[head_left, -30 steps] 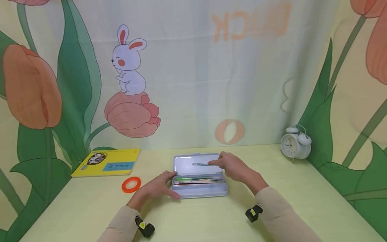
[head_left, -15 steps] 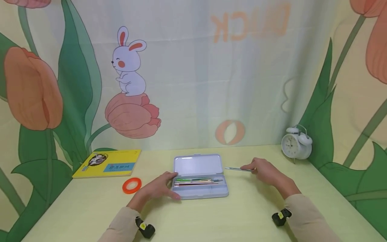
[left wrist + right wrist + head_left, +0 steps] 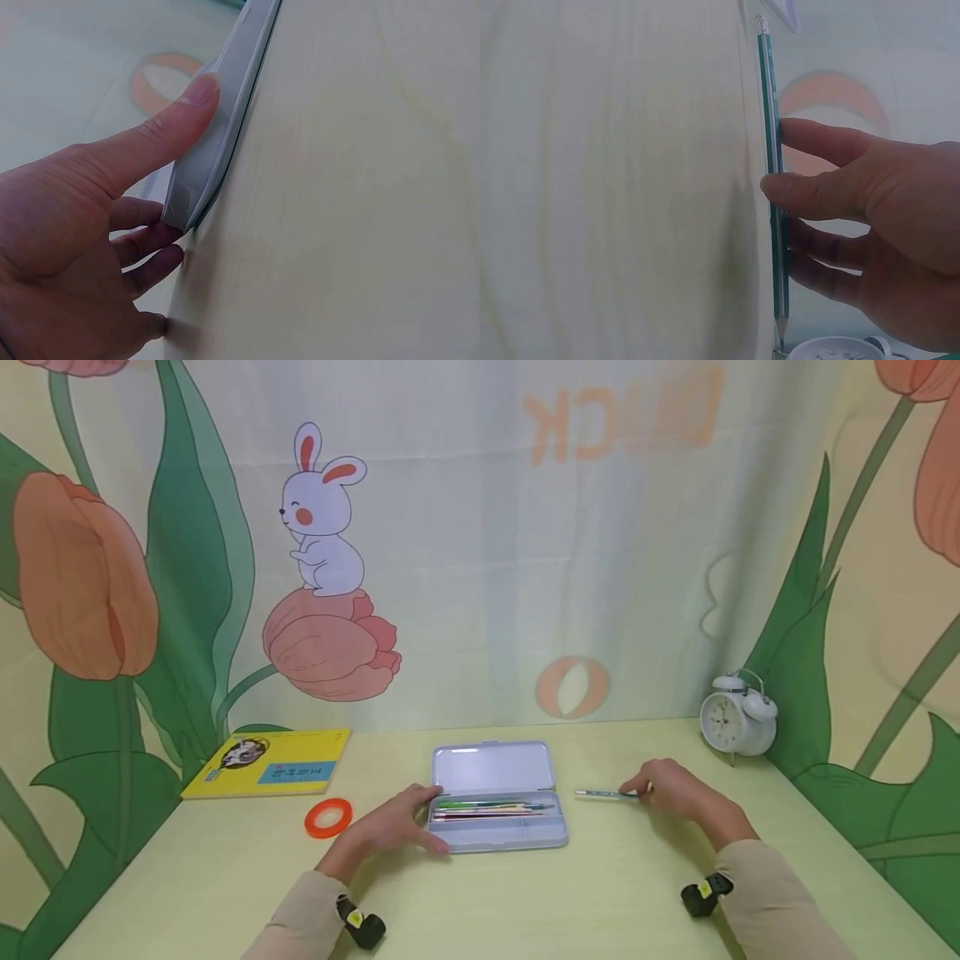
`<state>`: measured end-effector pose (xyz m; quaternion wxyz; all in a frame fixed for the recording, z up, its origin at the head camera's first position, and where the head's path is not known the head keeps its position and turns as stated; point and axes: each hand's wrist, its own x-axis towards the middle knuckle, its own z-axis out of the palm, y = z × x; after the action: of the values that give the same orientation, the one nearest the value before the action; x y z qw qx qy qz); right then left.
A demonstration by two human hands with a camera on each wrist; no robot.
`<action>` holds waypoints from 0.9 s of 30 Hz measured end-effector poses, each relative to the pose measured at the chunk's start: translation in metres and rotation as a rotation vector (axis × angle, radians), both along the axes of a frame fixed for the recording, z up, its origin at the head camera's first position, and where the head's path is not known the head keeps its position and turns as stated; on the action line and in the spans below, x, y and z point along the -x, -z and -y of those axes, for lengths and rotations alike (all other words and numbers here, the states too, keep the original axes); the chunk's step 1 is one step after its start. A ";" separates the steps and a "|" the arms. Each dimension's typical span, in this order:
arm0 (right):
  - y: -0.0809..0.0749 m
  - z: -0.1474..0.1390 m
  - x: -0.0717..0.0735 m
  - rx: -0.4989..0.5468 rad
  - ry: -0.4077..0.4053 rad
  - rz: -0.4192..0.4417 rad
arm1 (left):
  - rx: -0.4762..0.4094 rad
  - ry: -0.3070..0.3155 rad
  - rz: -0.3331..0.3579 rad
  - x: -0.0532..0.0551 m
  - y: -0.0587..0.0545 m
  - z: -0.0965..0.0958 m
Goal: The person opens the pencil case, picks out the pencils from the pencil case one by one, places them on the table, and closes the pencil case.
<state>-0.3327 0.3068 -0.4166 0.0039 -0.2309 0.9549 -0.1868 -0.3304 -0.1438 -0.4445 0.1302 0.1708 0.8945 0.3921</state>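
A pale lilac pencil case [image 3: 480,837] lies open on the table, its lid [image 3: 491,766] tipped back. Several pencils [image 3: 487,811], one of them green, fill its rear compartment. My left hand [image 3: 399,821] holds the case at its left end; in the left wrist view the thumb lies along the front wall and the fingertips touch the end. To the right of the case, my right hand [image 3: 670,789] pinches a teal-and-silver striped pencil [image 3: 767,94] between thumb and fingers. That pencil lies level, low over the table, its eraser end towards the case and its sharpened tip pointing away.
A yellow book [image 3: 300,750] lies at the back left, and an orange tape roll [image 3: 309,827] sits in front of it. A white alarm clock [image 3: 738,718] stands at the back right. Behind the table [image 3: 525,902] hangs a printed curtain [image 3: 465,568].
My right hand has carried the striped pencil from over the lid out to the right, then lower towards the table. The left hand has stayed on the pencil case.
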 end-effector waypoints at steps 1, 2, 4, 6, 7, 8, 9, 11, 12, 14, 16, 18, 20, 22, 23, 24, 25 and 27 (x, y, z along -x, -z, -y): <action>0.000 0.000 0.000 0.001 -0.008 -0.006 | 0.000 0.000 0.000 0.000 0.000 0.000; 0.001 0.000 0.001 0.003 -0.015 -0.009 | 0.001 -0.001 0.000 0.000 0.000 -0.001; 0.002 0.000 0.002 0.006 -0.030 -0.013 | 0.003 -0.003 -0.001 -0.001 -0.001 0.000; 0.003 0.000 0.003 0.012 -0.048 -0.015 | 0.003 -0.003 -0.005 -0.001 -0.001 0.000; 0.003 0.001 0.003 0.016 -0.050 -0.012 | 0.001 0.000 -0.007 -0.001 -0.001 0.000; 0.004 0.001 0.003 0.020 -0.049 -0.005 | 0.000 0.001 -0.008 -0.001 -0.001 0.001; 0.004 0.002 0.003 0.023 -0.047 0.000 | -0.001 0.004 -0.008 -0.001 -0.001 0.001; 0.004 0.003 0.004 0.028 -0.041 0.007 | -0.005 0.009 -0.007 -0.001 0.000 0.001; 0.004 0.004 0.004 0.031 -0.030 0.010 | -0.005 0.010 -0.006 -0.001 0.000 0.001; 0.004 0.004 0.006 0.033 -0.011 0.014 | -0.004 0.008 0.000 0.000 0.001 0.001; 0.005 0.005 0.007 0.027 0.002 0.005 | -0.003 0.007 0.002 0.000 0.001 0.001; 0.005 0.005 0.008 0.027 0.028 0.003 | -0.002 0.005 0.002 0.000 0.001 0.000; 0.004 0.006 0.008 0.026 0.044 0.007 | -0.002 0.004 0.002 0.000 0.001 0.001; 0.003 0.006 0.008 0.030 0.063 0.019 | -0.002 0.006 0.004 0.000 0.001 0.001; 0.002 0.007 0.007 0.032 0.067 0.025 | -0.003 0.006 0.005 -0.001 0.001 0.001; 0.001 0.007 0.007 0.033 0.070 0.032 | -0.001 0.005 0.006 -0.001 0.001 0.001; 0.000 0.007 0.006 0.033 0.069 0.037 | 0.002 0.004 0.007 -0.001 0.001 0.000; -0.002 0.008 0.005 0.036 0.074 0.044 | 0.006 0.001 0.008 -0.001 0.001 0.000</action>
<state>-0.3379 0.2993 -0.4147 0.0139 -0.1914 0.9589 -0.2089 -0.3297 -0.1441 -0.4451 0.1345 0.1694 0.8951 0.3899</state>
